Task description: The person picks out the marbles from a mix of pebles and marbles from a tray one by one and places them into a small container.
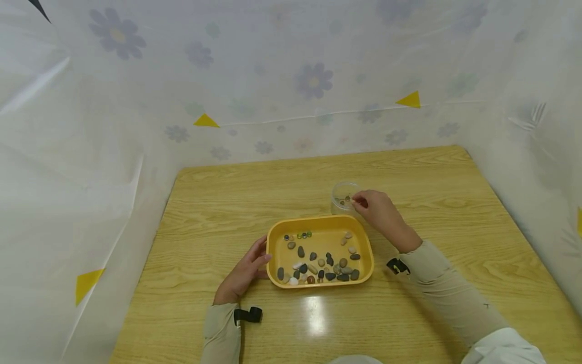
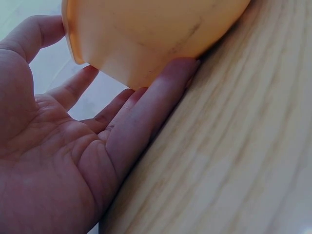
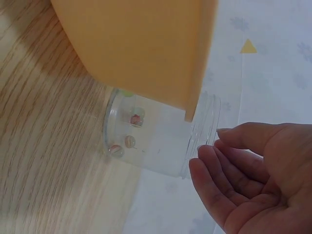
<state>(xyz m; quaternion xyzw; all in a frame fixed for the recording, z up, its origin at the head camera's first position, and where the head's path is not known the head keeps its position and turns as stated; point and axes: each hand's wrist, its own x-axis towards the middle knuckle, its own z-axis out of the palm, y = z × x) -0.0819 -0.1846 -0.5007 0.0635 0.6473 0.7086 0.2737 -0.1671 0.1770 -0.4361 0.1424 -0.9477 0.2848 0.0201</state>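
A yellow plastic tray [image 1: 318, 222] on the table holds dark, pale and brown stones and, toward its far left, several glass marbles [image 1: 304, 235]. My left hand [image 1: 243, 273] holds the tray's left end, thumb at the rim and fingers against the outer wall [image 2: 126, 44]. Just behind the tray stands a clear lidless jar [image 3: 161, 131] with several marbles [image 3: 129, 141] in it. At the jar's mouth is my right hand [image 1: 377, 207], fingers loosely bent. In the right wrist view its thumb and fingertips [image 3: 195, 168] show nothing held between them.
The wood-grain table [image 1: 218, 202] is surrounded by pale flowered sheeting [image 1: 273, 65] at the back and plain white sheeting on the sides. Yellow triangles [image 1: 206, 121] are stuck on the sheeting. Part of a white round object [image 1: 354, 360] shows at the near edge.
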